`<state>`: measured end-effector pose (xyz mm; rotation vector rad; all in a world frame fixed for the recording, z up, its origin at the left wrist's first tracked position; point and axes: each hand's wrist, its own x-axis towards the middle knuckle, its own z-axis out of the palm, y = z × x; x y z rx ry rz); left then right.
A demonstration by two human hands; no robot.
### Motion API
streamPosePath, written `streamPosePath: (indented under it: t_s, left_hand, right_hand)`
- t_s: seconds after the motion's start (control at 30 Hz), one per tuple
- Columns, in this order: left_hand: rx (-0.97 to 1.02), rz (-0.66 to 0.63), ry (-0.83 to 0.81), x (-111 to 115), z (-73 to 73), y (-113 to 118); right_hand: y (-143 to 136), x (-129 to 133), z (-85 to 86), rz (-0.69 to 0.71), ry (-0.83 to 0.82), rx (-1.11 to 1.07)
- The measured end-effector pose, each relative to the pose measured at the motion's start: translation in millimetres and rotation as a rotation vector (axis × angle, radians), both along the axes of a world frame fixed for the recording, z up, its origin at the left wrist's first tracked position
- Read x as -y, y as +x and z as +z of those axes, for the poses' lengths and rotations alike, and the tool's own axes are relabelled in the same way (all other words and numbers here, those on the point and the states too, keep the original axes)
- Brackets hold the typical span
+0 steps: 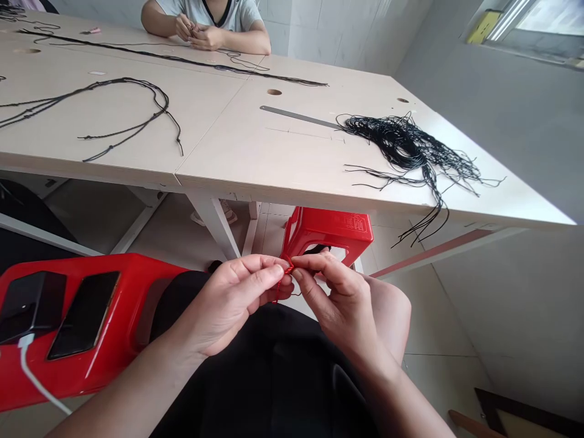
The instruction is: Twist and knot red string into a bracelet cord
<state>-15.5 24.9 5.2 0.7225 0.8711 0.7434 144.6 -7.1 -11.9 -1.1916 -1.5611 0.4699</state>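
Above my lap, in front of the table's edge, both hands meet at a thin red cord. My left hand pinches it between thumb and forefinger, with the other fingers curled beneath. From the other side my right hand is closed on the same cord, its thumb and forefinger tips together. Between the fingertips the cord looks looped or knotted, though the fingers hide much of it. A red strand hangs below my left fingers, and a thin dark strand shows under the hands.
On the table lie a bundle of black cords, a metal ruler and braided black cords. A red stool at left bears a phone and a black box. Another person works opposite.
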Motion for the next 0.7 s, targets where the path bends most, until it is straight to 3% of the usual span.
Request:
streamPosePath:
  t_s: [0.27, 0.5, 0.6, 0.7]
  left_hand:
    - [0.007, -0.006, 0.008, 4.5, 2.2, 2.4]
    - [0.049, 0.002, -0.004, 0.3, -1.5, 11.7]
    - [-0.074, 0.002, 0.142, -1.8, -6.1, 14.3]
    - [-0.342, 0.014, 0.437, -1.3, -11.0, 14.6]
  right_hand:
    - [-5.5, 7.2, 6.2, -0.037, 0.082, 0.007]
    - [-4.2, 1.2, -4.9, -0.260, 0.412, 0.278]
    - [-3.0, -3.7, -12.4, -0.248, 0.431, 0.311]
    - [0.5, -7.6, -17.4, -0.226, 0.421, 0.370]
